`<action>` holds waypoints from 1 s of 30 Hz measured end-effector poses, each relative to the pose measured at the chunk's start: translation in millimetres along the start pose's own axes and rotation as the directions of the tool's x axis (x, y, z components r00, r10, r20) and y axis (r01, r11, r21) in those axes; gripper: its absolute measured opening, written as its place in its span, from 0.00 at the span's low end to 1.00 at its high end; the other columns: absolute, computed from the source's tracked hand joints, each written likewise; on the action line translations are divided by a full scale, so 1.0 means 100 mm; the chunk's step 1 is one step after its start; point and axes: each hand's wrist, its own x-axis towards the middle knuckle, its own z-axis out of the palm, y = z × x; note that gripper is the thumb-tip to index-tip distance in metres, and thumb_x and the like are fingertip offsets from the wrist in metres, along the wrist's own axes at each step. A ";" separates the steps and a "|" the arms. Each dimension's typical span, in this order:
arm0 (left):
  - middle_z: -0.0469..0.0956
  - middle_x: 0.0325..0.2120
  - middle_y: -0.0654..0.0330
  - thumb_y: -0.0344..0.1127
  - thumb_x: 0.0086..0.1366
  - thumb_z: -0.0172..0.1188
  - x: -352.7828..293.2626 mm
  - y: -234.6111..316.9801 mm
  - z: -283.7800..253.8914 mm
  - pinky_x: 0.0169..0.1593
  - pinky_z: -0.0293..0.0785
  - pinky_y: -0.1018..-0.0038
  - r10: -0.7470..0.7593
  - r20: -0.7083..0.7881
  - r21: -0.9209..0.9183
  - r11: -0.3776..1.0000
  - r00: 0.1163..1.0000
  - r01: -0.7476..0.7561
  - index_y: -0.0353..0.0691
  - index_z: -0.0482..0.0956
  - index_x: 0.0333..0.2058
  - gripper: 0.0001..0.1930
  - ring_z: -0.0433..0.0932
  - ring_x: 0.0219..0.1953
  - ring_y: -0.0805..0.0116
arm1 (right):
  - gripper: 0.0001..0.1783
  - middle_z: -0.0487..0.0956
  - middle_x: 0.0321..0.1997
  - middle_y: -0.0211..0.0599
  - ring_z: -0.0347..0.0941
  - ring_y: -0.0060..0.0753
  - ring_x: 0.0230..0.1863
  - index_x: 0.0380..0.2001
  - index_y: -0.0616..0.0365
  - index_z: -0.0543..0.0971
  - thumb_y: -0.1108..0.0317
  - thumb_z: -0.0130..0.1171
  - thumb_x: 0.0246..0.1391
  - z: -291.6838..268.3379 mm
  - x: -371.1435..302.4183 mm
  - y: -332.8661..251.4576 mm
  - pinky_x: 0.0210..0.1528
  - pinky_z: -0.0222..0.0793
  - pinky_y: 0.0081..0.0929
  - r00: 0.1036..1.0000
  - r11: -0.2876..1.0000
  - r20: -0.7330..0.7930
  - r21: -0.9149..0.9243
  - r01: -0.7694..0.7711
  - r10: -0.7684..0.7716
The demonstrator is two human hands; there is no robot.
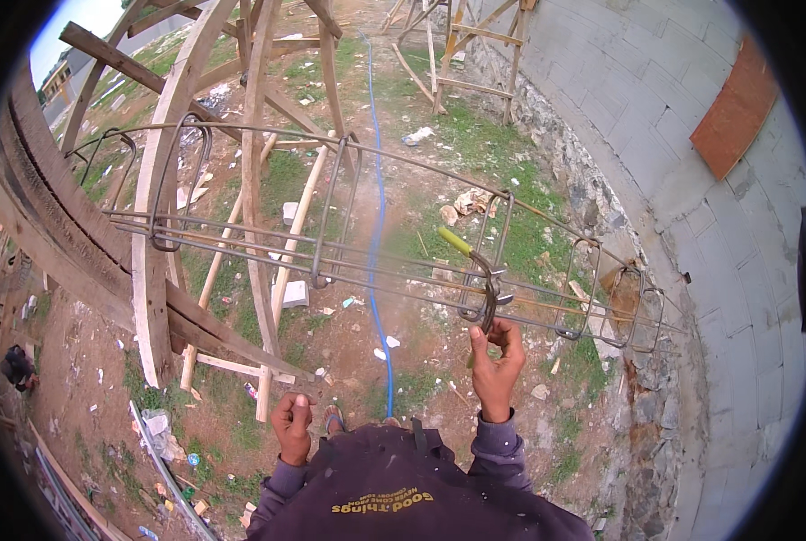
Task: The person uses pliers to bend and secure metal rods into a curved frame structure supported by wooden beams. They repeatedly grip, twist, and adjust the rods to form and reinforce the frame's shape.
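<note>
A cage of steel rebar (pixel 412 281) stretches across the view in front of me, with bent stirrups (pixel 328 212) spaced along its long bars. Pincers (pixel 490 290) with yellow-green handle grips are at one stirrup, right of the middle. One handle points up and left; the other runs down into my right hand (pixel 496 365), whose fingers are closed on it. The jaws lie against the bars; whether they bite on wire cannot be made out. Lower and to the left, away from the cage, my left hand (pixel 293 426) is closed, its fingertips pinched together. Anything in that pinch is too small to see.
Wooden scaffold posts (pixel 155 261) stand on the left, by the cage. A grey block wall (pixel 718 243) rises on the right above a rough stone footing (pixel 660 415). A blue hose (pixel 376 198) crosses the littered ground. Another wooden trestle (pixel 475 81) stands farther off.
</note>
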 end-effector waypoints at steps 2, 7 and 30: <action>0.61 0.14 0.71 0.37 0.70 0.53 0.09 0.10 0.05 0.24 0.52 0.80 0.017 0.087 -0.227 0.974 0.996 0.003 0.33 0.75 0.32 0.13 0.55 0.17 0.84 | 0.15 0.79 0.36 0.35 0.75 0.31 0.37 0.42 0.64 0.76 0.67 0.67 0.55 0.14 -0.06 0.09 0.46 0.70 0.30 0.997 0.999 -0.065 0.011 0.040 -0.039; 0.64 0.16 0.70 0.39 0.71 0.53 0.22 0.34 0.19 0.24 0.55 0.79 0.014 0.211 -0.503 0.859 0.977 0.096 0.33 0.77 0.34 0.14 0.59 0.19 0.82 | 0.15 0.78 0.41 0.40 0.74 0.30 0.41 0.41 0.64 0.75 0.66 0.65 0.57 0.04 -0.13 0.00 0.46 0.70 0.28 0.976 0.988 -0.188 -0.126 0.086 -0.109; 0.82 0.33 0.55 0.26 0.54 0.71 -0.04 0.35 0.29 0.44 0.76 0.72 0.299 0.019 -0.018 0.954 0.954 -0.299 0.33 0.82 0.36 0.11 0.82 0.40 0.64 | 0.10 0.73 0.25 0.27 0.66 0.15 0.27 0.35 0.61 0.74 0.65 0.52 0.68 0.95 -1.07 -0.63 0.31 0.63 0.17 0.783 0.787 0.608 0.417 -0.456 0.131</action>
